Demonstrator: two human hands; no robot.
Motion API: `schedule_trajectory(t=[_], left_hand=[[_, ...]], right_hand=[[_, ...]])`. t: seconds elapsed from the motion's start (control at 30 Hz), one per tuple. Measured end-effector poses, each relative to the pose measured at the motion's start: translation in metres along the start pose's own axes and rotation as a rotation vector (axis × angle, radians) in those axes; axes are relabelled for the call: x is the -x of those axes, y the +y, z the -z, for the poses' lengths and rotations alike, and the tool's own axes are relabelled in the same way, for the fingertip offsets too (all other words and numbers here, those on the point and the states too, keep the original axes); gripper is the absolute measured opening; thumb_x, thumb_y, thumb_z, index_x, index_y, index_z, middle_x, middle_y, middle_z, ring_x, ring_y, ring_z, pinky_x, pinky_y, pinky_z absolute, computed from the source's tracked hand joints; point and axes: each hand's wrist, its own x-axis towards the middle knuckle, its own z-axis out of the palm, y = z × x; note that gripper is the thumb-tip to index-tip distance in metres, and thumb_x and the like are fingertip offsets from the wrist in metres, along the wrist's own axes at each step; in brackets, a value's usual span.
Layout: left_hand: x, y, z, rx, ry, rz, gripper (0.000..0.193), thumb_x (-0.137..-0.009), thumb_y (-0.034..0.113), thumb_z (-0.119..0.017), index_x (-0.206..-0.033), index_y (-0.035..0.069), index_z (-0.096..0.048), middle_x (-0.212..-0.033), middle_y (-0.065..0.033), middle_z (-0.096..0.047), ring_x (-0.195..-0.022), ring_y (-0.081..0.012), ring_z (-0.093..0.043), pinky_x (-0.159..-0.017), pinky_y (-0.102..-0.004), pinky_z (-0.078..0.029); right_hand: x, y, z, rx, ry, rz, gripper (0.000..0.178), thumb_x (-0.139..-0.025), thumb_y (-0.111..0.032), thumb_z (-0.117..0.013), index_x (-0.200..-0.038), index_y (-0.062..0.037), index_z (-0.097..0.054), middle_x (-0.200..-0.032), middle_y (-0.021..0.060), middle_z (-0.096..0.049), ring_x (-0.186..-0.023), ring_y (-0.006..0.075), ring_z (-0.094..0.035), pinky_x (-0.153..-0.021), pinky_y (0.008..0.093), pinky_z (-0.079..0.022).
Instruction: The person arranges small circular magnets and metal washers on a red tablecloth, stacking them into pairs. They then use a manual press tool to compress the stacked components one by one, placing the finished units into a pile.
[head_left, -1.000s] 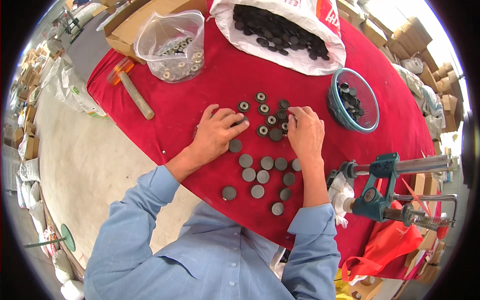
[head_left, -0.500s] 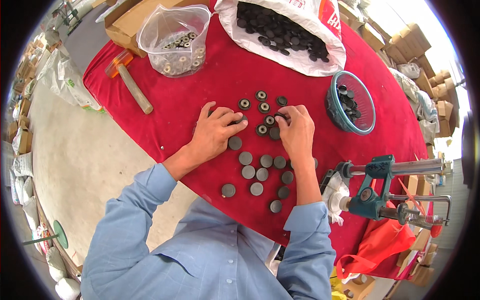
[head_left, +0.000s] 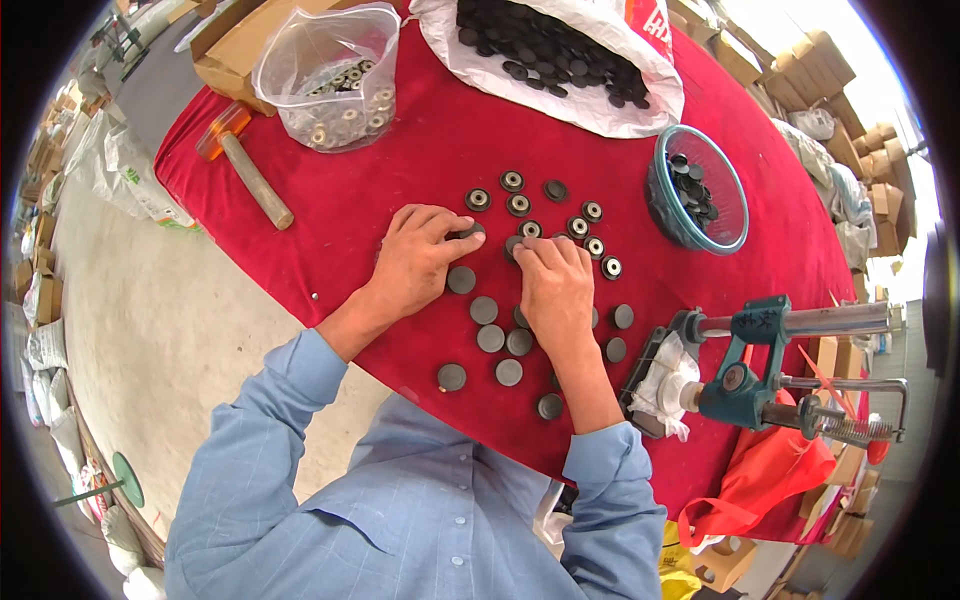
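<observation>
My left hand [head_left: 412, 258] is closed with thumb and fingers round a black round cap [head_left: 467, 231], just above the red cloth. Right of it, the fingertips of my right hand [head_left: 556, 295] pinch the edge of another black cap [head_left: 512, 246]; part of that cap is hidden. Beyond and beside my right hand lie several caps with a metal ring in the middle, such as a ringed cap [head_left: 518, 205] and another ringed cap [head_left: 611, 267]. Nearer to me are several plain grey-black caps [head_left: 490, 338], flat face up. My right wrist covers some of them.
A mallet [head_left: 256, 180] and a clear plastic tub [head_left: 340, 125] of metal-ringed parts stand at the far left. A white sack [head_left: 600, 122] spills black caps at the back. A blue-green basket [head_left: 742, 200] holds more caps. A green hand press [head_left: 735, 378] stands at the right, near a red bag [head_left: 770, 470].
My right hand has moved left and toward me, onto a cap near my left hand. More ringed caps now show right of it. My left hand stays on its cap; the view has shifted slightly.
</observation>
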Motion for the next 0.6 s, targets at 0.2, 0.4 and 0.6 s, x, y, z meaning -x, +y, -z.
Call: schedule_trajectory(t=[0.2,0.4,0.6], left_hand=[[-0.001,0.004,-0.002,0.048,0.017,0.016,0.039,-0.087,-0.003,-0.067,-0.118,0.016,-0.081,-0.118,-0.0049,-0.073,-0.114,-0.0281,-0.067,-0.102,-0.0479,-0.05],[-0.005,0.001,0.004,0.1,0.022,0.008,0.046,-0.089,-0.012,-0.064,-0.127,0.011,-0.077,-0.128,-0.0089,-0.073,-0.119,-0.0308,-0.068,-0.103,-0.0444,-0.051],[-0.016,0.004,0.029,0.267,0.154,0.265,0.033,-0.096,-0.003,-0.065,-0.128,0.002,-0.074,-0.126,-0.0161,-0.073,-0.121,-0.0314,-0.069,-0.104,-0.0401,-0.055]], right_hand=[[0.009,-0.022,0.007,0.212,-0.09,0.042,0.025,-0.084,-0.008,-0.069,-0.107,-0.0004,-0.077,-0.115,0.0082,-0.074,-0.106,0.0262,-0.065,-0.097,0.0433,-0.05],[-0.014,-0.016,0.012,0.133,-0.198,-0.026,0.01,-0.083,-0.01,-0.07,-0.091,-0.0086,-0.076,-0.1,0.0052,-0.072,-0.105,0.0254,-0.066,-0.093,0.0439,-0.049],[-0.04,0.095,0.071,0.02,0.301,-0.393,0.024,-0.09,-0.002,-0.067,-0.111,-0.0044,-0.077,-0.106,0.0198,-0.076,-0.098,0.0395,-0.074,-0.089,0.0487,-0.059]])
